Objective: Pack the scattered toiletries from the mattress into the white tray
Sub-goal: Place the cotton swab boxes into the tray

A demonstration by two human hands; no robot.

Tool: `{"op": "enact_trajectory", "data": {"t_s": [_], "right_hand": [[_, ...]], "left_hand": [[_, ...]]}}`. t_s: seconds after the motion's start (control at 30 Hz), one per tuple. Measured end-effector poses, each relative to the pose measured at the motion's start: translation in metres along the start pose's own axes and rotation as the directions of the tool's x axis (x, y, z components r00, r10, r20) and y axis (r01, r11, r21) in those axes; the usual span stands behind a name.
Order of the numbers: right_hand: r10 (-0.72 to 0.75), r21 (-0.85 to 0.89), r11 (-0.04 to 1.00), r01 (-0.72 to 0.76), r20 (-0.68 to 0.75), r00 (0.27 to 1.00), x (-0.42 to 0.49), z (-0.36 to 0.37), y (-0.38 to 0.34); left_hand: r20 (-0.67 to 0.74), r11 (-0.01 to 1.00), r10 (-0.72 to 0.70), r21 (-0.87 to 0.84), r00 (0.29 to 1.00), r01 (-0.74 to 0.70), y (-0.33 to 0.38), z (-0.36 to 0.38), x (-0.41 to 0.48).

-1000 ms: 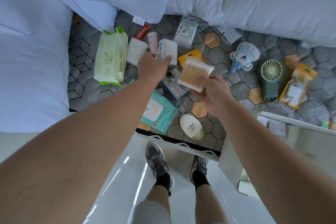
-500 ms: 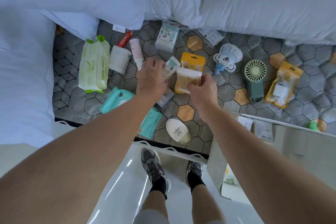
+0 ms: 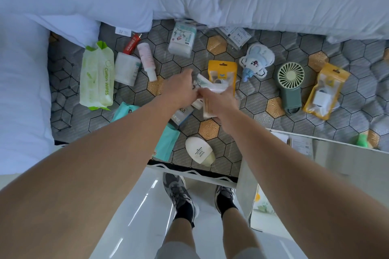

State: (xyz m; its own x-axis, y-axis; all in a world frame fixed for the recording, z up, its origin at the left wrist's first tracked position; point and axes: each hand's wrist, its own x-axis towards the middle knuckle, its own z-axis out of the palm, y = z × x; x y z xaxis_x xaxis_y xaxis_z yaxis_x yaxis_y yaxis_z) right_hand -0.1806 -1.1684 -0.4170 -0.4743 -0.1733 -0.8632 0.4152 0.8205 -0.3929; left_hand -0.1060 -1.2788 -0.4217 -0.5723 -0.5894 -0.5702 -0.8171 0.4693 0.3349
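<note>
Toiletries lie scattered over the mattress [image 3: 259,109], most of them not yet packed. At far left rests a green wipes pack [image 3: 97,75], with a white pad pack [image 3: 126,69], a red tube [image 3: 132,43] and a pink bottle [image 3: 147,61] just beside it. A teal pack [image 3: 167,143] lies nearer the mattress edge, partly under the left forearm. At centre both hands meet above the mattress, blurred. The left hand [image 3: 179,88] curls round a small packet [image 3: 201,82], white and teal. The right hand [image 3: 220,101], touching it or just beside it, grips a swab box [image 3: 207,109] whose tan edge shows below the palm. Whether one item is passing between hands cannot be told. Further right lie a yellow pouch [image 3: 222,71], a plush toy [image 3: 256,62], a green fan [image 3: 290,86] and a second pouch [image 3: 326,90]. The white tray [image 3: 315,138] stands at lower right against the mattress edge, with a few flat packets showing inside. Assessment: the gathering step is in hand, with both hands loaded. The next move calls for carrying both items rightward over the tray rim and releasing them inside.
</note>
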Motion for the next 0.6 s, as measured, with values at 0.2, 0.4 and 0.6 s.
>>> {"op": "enact_trajectory", "data": {"t_s": [0.2, 0.4, 0.6], "right_hand": [[-0.052, 0.550, 0.829, -0.099, 0.251, 0.967, -0.033, -0.032, -0.005], [-0.155, 0.565, 0.823, -0.049, 0.308, 0.939, -0.065, -0.066, -0.011], [-0.233, 0.585, 0.811, 0.023, 0.287, 0.929, -0.085, -0.089, 0.008]], "left_hand": [[0.016, 0.740, -0.085, -0.669, 0.996, 0.074, 0.019, -0.012, -0.029], [0.127, 0.408, -0.063, -0.902, 0.990, 0.142, 0.019, -0.037, -0.072], [0.106, 0.134, -0.207, -0.982, 0.973, 0.136, 0.022, -0.054, -0.106]]}}
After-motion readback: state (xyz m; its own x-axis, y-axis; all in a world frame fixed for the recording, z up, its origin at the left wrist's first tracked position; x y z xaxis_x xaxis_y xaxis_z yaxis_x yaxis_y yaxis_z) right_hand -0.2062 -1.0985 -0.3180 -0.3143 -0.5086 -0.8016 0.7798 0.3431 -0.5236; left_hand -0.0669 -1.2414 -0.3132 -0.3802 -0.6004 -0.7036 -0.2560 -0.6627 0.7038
